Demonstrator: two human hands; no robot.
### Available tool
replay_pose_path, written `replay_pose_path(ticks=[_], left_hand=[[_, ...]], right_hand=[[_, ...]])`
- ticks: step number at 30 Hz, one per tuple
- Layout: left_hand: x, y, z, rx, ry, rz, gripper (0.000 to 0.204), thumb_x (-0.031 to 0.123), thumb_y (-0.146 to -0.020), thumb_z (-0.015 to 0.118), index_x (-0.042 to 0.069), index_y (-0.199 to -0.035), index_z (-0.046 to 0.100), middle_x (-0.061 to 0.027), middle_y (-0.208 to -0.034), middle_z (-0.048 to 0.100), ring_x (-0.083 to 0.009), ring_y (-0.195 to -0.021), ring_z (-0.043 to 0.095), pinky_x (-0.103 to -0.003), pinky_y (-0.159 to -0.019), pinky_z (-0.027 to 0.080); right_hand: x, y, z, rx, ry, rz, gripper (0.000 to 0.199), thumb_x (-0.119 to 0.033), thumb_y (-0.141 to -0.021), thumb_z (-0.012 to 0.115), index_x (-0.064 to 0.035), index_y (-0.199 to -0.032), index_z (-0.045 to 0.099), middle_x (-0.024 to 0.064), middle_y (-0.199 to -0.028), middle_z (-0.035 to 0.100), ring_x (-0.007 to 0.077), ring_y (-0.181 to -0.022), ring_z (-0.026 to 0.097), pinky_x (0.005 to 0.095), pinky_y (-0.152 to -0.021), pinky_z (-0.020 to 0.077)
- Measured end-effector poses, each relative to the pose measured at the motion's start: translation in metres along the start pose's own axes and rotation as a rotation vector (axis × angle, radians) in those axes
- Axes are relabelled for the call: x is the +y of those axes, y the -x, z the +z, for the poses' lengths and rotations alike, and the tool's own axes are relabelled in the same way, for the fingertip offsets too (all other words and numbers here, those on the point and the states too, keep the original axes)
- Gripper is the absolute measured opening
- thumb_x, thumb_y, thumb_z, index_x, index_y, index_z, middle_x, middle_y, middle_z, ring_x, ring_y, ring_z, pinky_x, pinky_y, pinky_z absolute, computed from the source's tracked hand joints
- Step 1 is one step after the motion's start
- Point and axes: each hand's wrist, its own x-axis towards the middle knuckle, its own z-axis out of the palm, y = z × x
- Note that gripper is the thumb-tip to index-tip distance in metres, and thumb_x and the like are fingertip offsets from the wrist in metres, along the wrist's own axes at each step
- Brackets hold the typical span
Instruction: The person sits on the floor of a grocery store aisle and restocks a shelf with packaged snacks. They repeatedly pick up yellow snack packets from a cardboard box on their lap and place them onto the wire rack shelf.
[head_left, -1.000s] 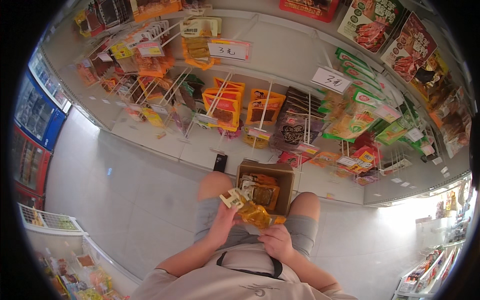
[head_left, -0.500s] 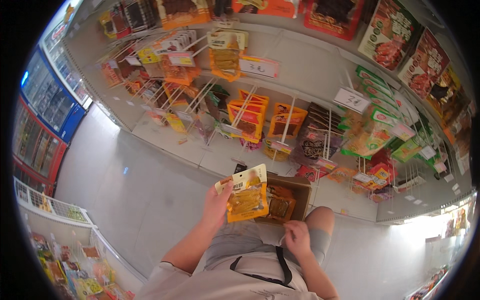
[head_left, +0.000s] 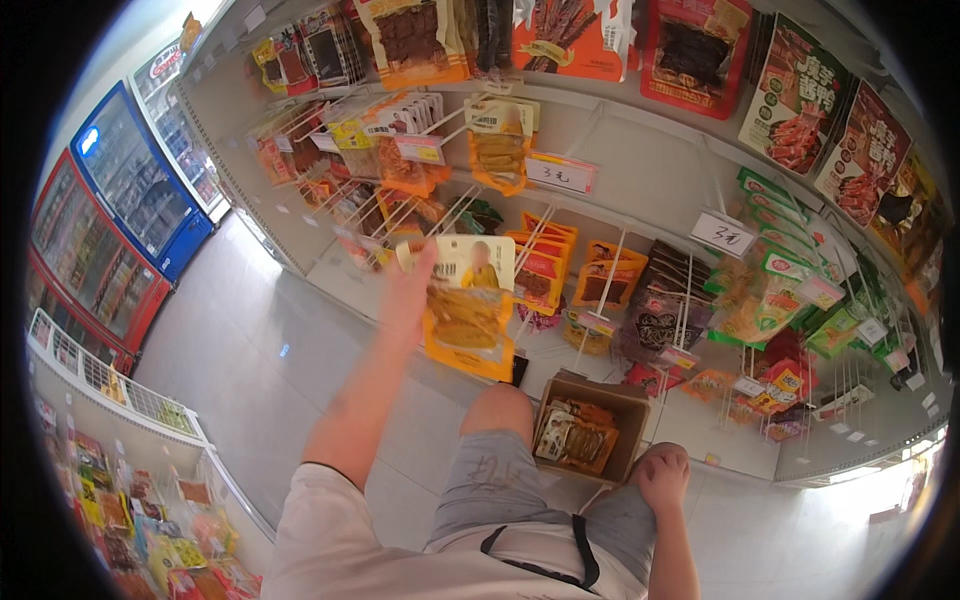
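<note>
My left hand (head_left: 408,292) is raised toward the pegboard wall and grips an orange and yellow snack packet (head_left: 468,308) by its upper left corner. The packet hangs in front of bare metal display hooks (head_left: 448,212). My right hand (head_left: 664,478) rests closed as a fist on my right knee, with nothing visible in it. Between my knees on the floor sits an open cardboard box (head_left: 588,432) with more snack packets inside.
Hooks with hanging snack packets cover the white wall ahead, with white price tags (head_left: 722,234). Red and blue drinks fridges (head_left: 112,222) stand at the left. A wire basket rack (head_left: 120,388) with goods is at the lower left. Grey tiled floor runs between.
My left hand rose from my lap, carrying the packet up to the hooks on the wall. My right hand let go and dropped onto my knee.
</note>
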Motion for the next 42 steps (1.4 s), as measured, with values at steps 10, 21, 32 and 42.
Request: replay_pose_path(ticks=[10, 21, 32, 42], left_hand=[[0.01, -0.124, 0.011, 0.061, -0.039, -0.133, 0.04, 0.034, -0.111, 0.072, 0.009, -0.142, 0.063, -0.0034, -0.134, 0.07, -0.0205, -0.118, 0.068, -0.042, -0.105, 0.053], [0.031, -0.136, 0.006, -0.011, 0.074, -0.009, 0.049, 0.046, -0.113, 0.067, 0.015, -0.151, 0.059, -0.0034, -0.149, 0.063, -0.0267, -0.136, 0.061, -0.055, -0.113, 0.05], [0.041, -0.141, -0.014, -0.174, 0.32, -0.069, 0.046, 0.042, -0.116, 0.06, 0.019, -0.156, 0.055, -0.0025, -0.155, 0.061, -0.0306, -0.143, 0.058, -0.056, -0.119, 0.047], [0.045, -0.148, 0.009, -0.067, 0.204, -0.057, 0.051, 0.036, -0.119, 0.056, 0.02, -0.166, 0.043, -0.0015, -0.164, 0.05, -0.0283, -0.148, 0.052, -0.056, -0.123, 0.043]], right_hand=[[0.011, -0.004, 0.018, 0.103, 0.105, -0.118, 0.022, -0.023, -0.097, 0.071, -0.0069, -0.111, 0.077, 0.0149, -0.116, 0.074, 0.0352, -0.113, 0.068, 0.053, -0.103, 0.0523], [0.004, -0.004, 0.007, 0.206, 0.035, -0.065, 0.018, -0.021, -0.093, 0.072, -0.0078, -0.104, 0.077, 0.0137, -0.107, 0.073, 0.0344, -0.104, 0.069, 0.0532, -0.096, 0.0546], [0.002, -0.004, 0.006, 0.125, -0.035, 0.005, 0.027, -0.024, -0.095, 0.073, -0.0057, -0.116, 0.075, 0.0161, -0.115, 0.073, 0.0353, -0.11, 0.069, 0.052, -0.098, 0.0553], [0.002, -0.003, 0.005, 0.171, -0.13, 0.041, 0.039, -0.03, -0.099, 0.076, -0.0054, -0.129, 0.073, 0.0179, -0.124, 0.072, 0.0363, -0.116, 0.069, 0.0515, -0.101, 0.0557]])
